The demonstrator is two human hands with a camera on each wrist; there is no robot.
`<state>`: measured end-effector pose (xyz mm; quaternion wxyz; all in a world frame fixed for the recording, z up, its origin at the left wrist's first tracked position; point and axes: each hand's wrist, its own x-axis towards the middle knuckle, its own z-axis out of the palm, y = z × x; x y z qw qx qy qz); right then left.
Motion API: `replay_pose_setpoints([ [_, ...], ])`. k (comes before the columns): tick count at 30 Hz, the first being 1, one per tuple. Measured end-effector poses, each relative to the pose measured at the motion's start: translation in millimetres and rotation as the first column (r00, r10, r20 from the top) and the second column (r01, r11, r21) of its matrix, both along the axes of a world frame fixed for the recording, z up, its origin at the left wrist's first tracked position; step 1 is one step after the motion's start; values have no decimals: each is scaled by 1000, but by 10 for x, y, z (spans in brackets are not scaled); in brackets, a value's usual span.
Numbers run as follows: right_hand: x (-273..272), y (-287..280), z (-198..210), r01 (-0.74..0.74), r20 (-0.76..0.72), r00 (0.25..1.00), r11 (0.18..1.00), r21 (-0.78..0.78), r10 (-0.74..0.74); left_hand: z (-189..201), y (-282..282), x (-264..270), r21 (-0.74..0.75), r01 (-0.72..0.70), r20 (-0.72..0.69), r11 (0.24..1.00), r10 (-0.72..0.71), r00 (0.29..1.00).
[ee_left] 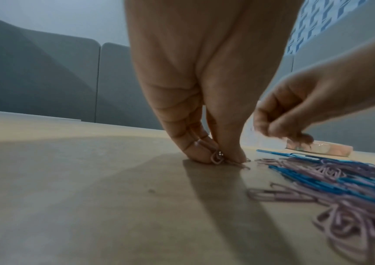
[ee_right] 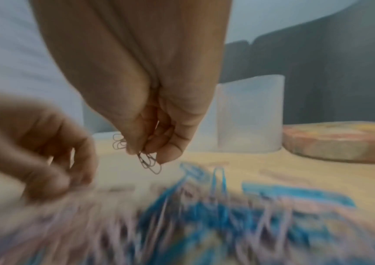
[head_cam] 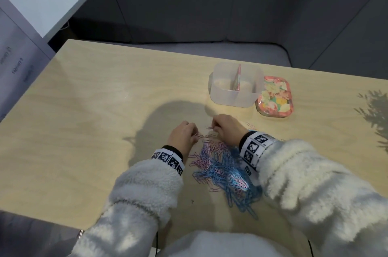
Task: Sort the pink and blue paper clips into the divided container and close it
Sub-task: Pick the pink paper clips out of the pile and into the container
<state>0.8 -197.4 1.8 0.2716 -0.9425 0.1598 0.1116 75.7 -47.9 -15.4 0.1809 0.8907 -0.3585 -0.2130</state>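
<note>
Clip pile: I saw the mixed pile of pink and blue paper clips [head_cam: 222, 168] lying nearest me on the table [head_cam: 88, 122]
Left hand: my left hand [head_cam: 183, 134] pinched pink clips [ee_left: 217, 158] at the pile's 11 o'clock
Right hand: my right hand [head_cam: 225, 128] gripped a small bunch of clips [ee_right: 149, 161] at 12 o'clock
Container: the divided container [head_cam: 235, 84] stood open at 1 o'clock, its floral lid [head_cam: 275, 97] touching at its 3 o'clock

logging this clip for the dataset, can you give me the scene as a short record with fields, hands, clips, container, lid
left hand: pinches pink clips at the table
right hand: pinches a few pink clips, lifted above the pile
pile: mixed pink and blue paper clips, between the wrists
container: open, translucent, one divider; no clips visible inside
lid: floral, flat on table, right of the container
</note>
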Motion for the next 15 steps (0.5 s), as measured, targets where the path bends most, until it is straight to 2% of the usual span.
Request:
replay_pose_setpoints([
  [3, 87, -217, 296, 141, 160, 973, 977, 160, -167, -14, 0, 21, 4, -45, -44, 999, 45, 998],
  [7, 395, -595, 546, 317, 374, 850, 927, 199, -371, 16, -34, 57, -2, -89, -160, 996, 87, 983],
  [8, 472, -670, 568, 361, 389, 824, 911, 200, -412, 32, -48, 63, -3, -87, -187, 996, 85, 979],
  [10, 596, -759, 568, 406, 367, 818, 897, 177, -442, 64, -80, 74, -15, -70, -222, 997, 65, 973],
  [15, 680, -809, 476, 360, 250, 897, 931, 68, -365, 270, -274, 152, -97, -25, -152, 995, 10, 988],
])
